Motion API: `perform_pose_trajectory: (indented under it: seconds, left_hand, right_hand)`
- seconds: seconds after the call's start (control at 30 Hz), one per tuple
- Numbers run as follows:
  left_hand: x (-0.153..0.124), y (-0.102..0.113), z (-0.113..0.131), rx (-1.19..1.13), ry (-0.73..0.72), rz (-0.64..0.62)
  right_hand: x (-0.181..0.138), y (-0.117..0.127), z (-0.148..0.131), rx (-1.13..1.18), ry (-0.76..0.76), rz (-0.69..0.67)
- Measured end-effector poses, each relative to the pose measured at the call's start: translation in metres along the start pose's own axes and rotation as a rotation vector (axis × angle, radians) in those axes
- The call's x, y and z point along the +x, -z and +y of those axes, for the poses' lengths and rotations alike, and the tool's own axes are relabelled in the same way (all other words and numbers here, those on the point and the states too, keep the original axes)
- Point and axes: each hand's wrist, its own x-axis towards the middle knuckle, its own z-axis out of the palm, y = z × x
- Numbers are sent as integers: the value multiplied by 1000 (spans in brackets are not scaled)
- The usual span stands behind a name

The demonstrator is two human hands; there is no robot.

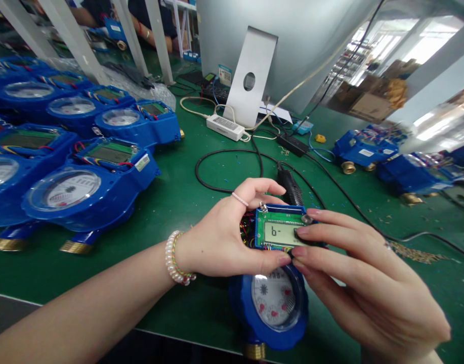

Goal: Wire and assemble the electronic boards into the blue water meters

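Note:
A blue water meter [237, 303] with a round clear dial and a brass fitting lies near the table's front edge. Its upper housing holds a green display board [259, 222] whose LCD shows characters. My left hand [224, 235] is wrapped around the housing from the left, thumb below the display and fingers above. Coloured wires show beside the board. My right hand [364, 268] closes its fingertips on the board's right end; one finger lies over the LCD's right part, and the thumb is at the lower edge. The right fingers partly hide the board.
Several open blue water meters [140, 182] crowd the left side, with others [364, 146] at the right. A large monitor's stand [250, 76], a white power adapter [224, 127] and looping black cables [196, 169] lie behind. Small screws [417, 253] are scattered right. A co-worker's arms [140, 28] show beyond.

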Motion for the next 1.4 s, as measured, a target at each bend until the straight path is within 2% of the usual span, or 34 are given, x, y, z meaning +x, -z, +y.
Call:
perform_pose_trajectory:
  seconds: [0.13, 0.27, 0.5, 0.73, 1.4]
  left_hand:
    - [1, 1, 0, -16, 9, -8]
    - [0, -1, -1, 64, -40, 40]
    - [0, -3, -2, 54, -80, 62]
    - [1, -3, -1, 52, -87, 36]
    - [0, 1, -2, -79, -8, 7]
  right_hand:
    - [2, 0, 1, -14, 21, -13]
    - [4, -2, 0, -7, 24, -23]
    - [0, -8, 3, 154, -77, 15]
    - [-1, -4, -3, 183, -111, 6]
    - [6, 1, 1, 195, -17, -33]
